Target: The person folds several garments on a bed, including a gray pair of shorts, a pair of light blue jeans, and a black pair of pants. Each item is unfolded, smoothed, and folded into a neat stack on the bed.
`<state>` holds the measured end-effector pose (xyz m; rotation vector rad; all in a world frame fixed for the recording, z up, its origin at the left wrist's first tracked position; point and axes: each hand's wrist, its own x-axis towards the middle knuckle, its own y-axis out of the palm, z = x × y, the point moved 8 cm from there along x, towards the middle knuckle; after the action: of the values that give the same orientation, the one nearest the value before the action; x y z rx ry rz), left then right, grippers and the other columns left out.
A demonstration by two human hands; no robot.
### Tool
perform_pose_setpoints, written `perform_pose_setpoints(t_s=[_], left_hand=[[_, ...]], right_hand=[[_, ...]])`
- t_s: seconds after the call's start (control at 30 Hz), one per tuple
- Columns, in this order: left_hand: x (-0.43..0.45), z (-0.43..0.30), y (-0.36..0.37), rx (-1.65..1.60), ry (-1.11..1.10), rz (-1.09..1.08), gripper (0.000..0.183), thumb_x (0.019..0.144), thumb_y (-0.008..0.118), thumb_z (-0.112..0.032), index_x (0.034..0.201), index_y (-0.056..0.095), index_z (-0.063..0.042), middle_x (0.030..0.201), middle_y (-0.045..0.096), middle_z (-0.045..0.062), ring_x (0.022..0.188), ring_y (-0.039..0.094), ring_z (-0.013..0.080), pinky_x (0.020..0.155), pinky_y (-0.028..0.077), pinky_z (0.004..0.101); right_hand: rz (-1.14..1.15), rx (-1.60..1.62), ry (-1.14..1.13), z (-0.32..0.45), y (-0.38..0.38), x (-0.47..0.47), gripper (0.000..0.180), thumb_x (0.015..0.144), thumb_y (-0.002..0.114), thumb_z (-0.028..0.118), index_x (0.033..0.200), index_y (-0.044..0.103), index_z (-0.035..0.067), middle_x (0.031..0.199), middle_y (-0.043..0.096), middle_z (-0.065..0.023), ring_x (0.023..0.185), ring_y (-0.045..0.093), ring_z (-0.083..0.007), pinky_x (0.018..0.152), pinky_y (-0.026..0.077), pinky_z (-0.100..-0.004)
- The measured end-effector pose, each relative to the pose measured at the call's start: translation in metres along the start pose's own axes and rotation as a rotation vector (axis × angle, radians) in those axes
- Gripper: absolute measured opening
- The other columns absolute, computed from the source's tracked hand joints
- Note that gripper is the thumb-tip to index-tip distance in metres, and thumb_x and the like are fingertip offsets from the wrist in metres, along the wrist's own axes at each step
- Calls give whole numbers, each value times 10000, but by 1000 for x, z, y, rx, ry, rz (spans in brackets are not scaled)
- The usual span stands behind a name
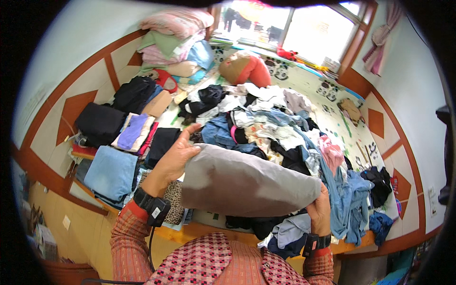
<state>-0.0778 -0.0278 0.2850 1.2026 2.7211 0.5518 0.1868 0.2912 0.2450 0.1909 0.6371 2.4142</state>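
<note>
A grey piece of cloth [249, 180], folded into a long band, is stretched between my two hands above the bed's front edge. My left hand [174, 156] pinches its upper left corner, with the index finger pointing away from it. At the other end, my right hand [320, 206] grips the right edge, its fingers partly hidden behind the cloth. Behind the cloth spreads a large heap of loose clothes, with blue denim [217, 131], white garments [263, 94] and a pink garment [331, 153]. A leopard-print folded cloth [173, 196] lies below my left wrist.
Folded stacks stand on the left: light blue denim [112, 171], black clothes [99, 121], and a purple item [132, 131]. Bedding [174, 46] is piled in the far left corner, beside a tan-and-red cushion [245, 69]. The bed's wooden edge [203, 231] runs before me.
</note>
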Motion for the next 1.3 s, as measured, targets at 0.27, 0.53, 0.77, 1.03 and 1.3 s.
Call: perform_pose_setpoints(t_s=[0.27,0.53,0.77,1.03,1.3], left_hand=[[-14,51,-39,-243,-242,-23,267,900,490,52,1148,503,-45,1045,623,108,893,653,189,782,566,321],[-32,94,-40,-270,-368,-7,153,992,562,-134,1108,593,-40,1054,682,75,925,672,156,814,562,304],[-42,104,-22,-306,-438,142,301,1013,540,-234,1207,586,-7,1147,678,88,1010,660,152,901,538,325],[-33,80,-34,-258,-261,50,232,985,590,-264,1045,646,-47,1012,698,53,881,665,128,810,554,305],[-33,92,-24,-305,-317,62,273,1008,551,-223,1204,596,-38,1144,669,60,996,652,140,880,534,304]], right_hand=[[30,94,-20,-7,6,-2,117,927,610,60,1018,684,51,994,715,-56,876,684,-171,801,560,-329],[49,34,-27,-4,14,-2,141,908,626,33,1040,673,16,991,712,-69,880,680,-168,818,547,-316],[71,-66,-26,0,20,-3,174,863,666,-3,1035,653,-20,988,706,-89,856,680,-165,797,549,-300],[-19,-71,-14,-7,3,-2,153,885,649,23,1037,654,-2,982,708,-82,859,684,-163,795,557,-309],[107,85,-40,0,27,-11,197,977,571,128,1077,621,-34,1025,685,-92,913,666,-170,902,513,-309]])
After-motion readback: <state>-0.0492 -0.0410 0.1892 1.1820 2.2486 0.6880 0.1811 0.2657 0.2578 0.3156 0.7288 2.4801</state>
